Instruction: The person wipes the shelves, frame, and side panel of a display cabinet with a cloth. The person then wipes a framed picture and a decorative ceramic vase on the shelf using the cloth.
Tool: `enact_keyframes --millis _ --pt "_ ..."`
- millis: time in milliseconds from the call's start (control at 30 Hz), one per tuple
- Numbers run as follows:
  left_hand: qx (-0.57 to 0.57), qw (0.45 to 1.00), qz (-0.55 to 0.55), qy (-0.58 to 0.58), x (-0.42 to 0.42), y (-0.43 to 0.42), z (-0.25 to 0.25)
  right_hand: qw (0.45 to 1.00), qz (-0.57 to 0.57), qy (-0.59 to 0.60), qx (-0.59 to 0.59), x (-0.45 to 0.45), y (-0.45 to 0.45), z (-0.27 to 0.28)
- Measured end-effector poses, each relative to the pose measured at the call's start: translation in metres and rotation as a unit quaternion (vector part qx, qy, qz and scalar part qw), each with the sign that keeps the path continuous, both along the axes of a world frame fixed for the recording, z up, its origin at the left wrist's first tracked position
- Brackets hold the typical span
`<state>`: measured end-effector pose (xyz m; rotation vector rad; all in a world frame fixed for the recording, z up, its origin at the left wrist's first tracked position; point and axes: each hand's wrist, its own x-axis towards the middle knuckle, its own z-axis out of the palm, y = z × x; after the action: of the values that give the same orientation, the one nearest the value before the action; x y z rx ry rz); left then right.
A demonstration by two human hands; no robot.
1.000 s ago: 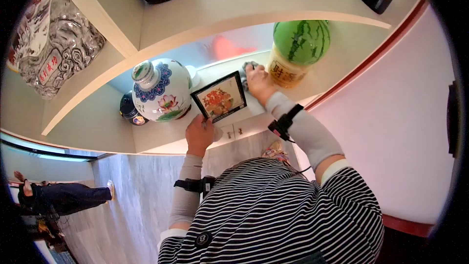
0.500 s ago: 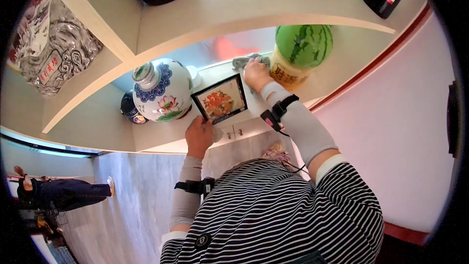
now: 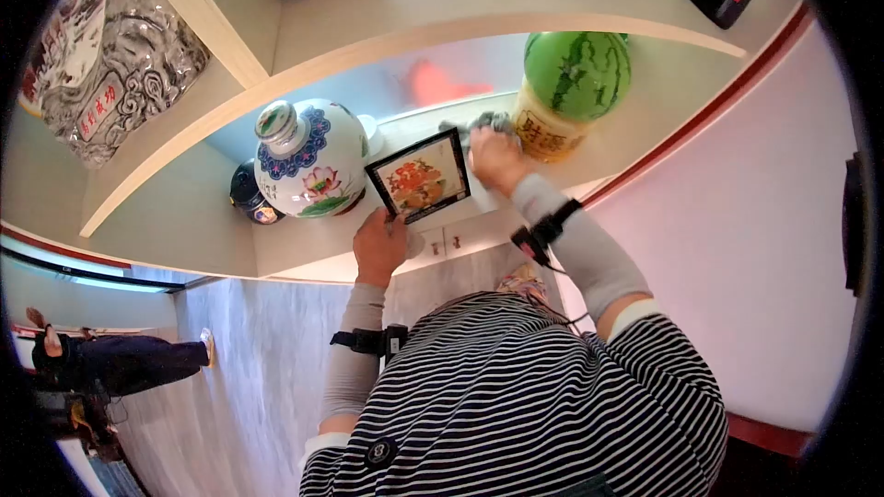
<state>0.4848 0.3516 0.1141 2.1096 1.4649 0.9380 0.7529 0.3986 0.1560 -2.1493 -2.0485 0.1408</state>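
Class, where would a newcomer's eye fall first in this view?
Probably the green watermelon-striped container, on the right of the lower shelf. The round white jar with a pink flower, at left, may come next. Between them, the left hand grips a black-framed picture and the right hand holds a grey cloth.

White round floral jar (image 3: 311,166) and green-topped yellow jar (image 3: 575,92) on pale wooden shelf (image 3: 615,145), at 9 and 2 o'clock of black-framed rectangular picture (image 3: 420,180); grey crumpled cloth (image 3: 498,120) also at 2, nearer.

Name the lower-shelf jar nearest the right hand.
The green-topped jar, just beside the right hand; the lotus jar and dark jar stand farther off, left of the framed picture.
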Motion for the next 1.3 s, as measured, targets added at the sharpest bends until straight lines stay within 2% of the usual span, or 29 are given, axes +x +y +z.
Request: enact_keyframes --millis 67,300,367,433,467,733,1000,1133,1200,1233,1300 --pt "-0.005 1.000 0.001 -0.003 0.001 0.002 0.001 0.999 0.044 -0.006 0.031 -0.003 -0.042 0.001" --pt "-0.038 0.999 0.005 -0.008 0.012 0.008 0.011 0.993 0.056 0.034 0.098 0.029 -0.118 -0.011" --pt "-0.034 0.999 0.007 -0.020 0.018 0.013 0.012 0.986 0.071 0.005 0.150 0.036 -0.122 -0.017" --pt "-0.031 0.999 0.011 0.015 0.024 0.024 0.011 0.988 0.071 0.017 0.138 0.036 -0.122 -0.021" --pt "-0.076 0.997 0.015 0.003 0.028 0.029 0.013 0.988 0.062 0.012 0.140 0.034 -0.123 -0.021" --pt "-0.044 0.998 0.041 0.005 0.055 0.057 0.014 0.990 0.038 0.008 0.136 0.031 -0.126 -0.024" --pt "-0.098 0.993 0.042 -0.049 0.066 0.090 0.006 0.982 0.057 0.023 0.180 0.036 -0.125 -0.029" --pt "-0.079 0.995 0.034 -0.056 0.064 0.094 0.006 0.987 0.052 0.056 0.139 0.035 -0.125 -0.014" --pt "-0.105 0.991 0.028 -0.081 0.063 0.093 0.015 0.992 0.067 -0.049 0.099 0.032 -0.122 -0.001" --pt "-0.107 0.991 0.026 -0.080 0.063 0.096 0.012 0.992 0.065 -0.048 0.098 0.034 -0.120 -0.001" --pt "-0.119 0.987 0.045 -0.097 0.064 0.102 0.007 0.976 0.113 -0.047 0.179 0.036 -0.117 -0.003"
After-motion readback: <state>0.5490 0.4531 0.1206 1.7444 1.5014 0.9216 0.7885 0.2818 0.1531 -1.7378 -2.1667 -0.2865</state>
